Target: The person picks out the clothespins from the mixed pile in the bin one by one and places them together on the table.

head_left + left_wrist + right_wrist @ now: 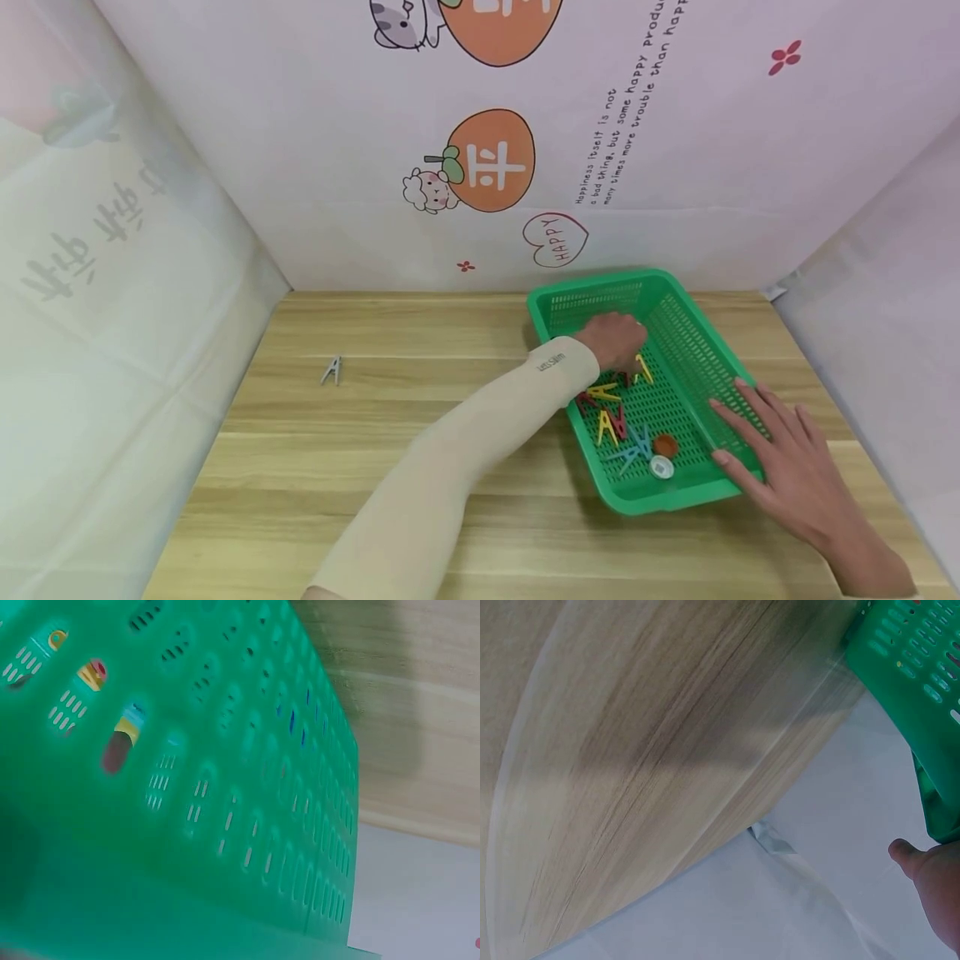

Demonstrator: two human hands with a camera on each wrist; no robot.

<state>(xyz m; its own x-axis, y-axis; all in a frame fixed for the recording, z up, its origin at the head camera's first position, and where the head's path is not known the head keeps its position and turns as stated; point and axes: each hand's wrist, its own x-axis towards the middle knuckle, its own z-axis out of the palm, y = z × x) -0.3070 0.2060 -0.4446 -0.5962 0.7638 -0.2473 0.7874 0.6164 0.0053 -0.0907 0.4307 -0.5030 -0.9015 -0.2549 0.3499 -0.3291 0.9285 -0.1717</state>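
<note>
Landmark: the green basket (678, 500), set on the wooden table (420, 333). Its long axis is run away from the person, far end leaned left.

Well left of the basket, a grey clothespin (335, 365) is seen lying apart on the wood, legs splayed toward the person, joined end pointed away. It is reached by neither hand; of the two, the left is nearer.

Over the basket's left rim a pale sleeve (465, 433) is extended. Inside the basket, toward its far end, the left hand (617, 337) is lowered, knuckles up, fingers bent. Its fingertips are hidden; whether anything is pinched cannot be told. In the left wrist view little is shown but basket wall, with scraps of colour seen through the slots.

Along the basket's left side the clothespins are strewn, axes turned various ways. One yellow clothespin (643, 367) is found just beside the left fingers, on the person's side of them; contact cannot be confirmed. Red clothespins (618, 425) and more yellow are scattered from there toward the near end, then blue clothespins (642, 442). By judgement, the next move is governed by this short gap below the left hand.

Right of the blue ones, a brown cap (665, 446) and a white cap (662, 467) are noted.

Over the basket's right rim, near its near corner, the right hand (787, 475) is laid, fingers straight and spread. The hands are held well apart.
</note>
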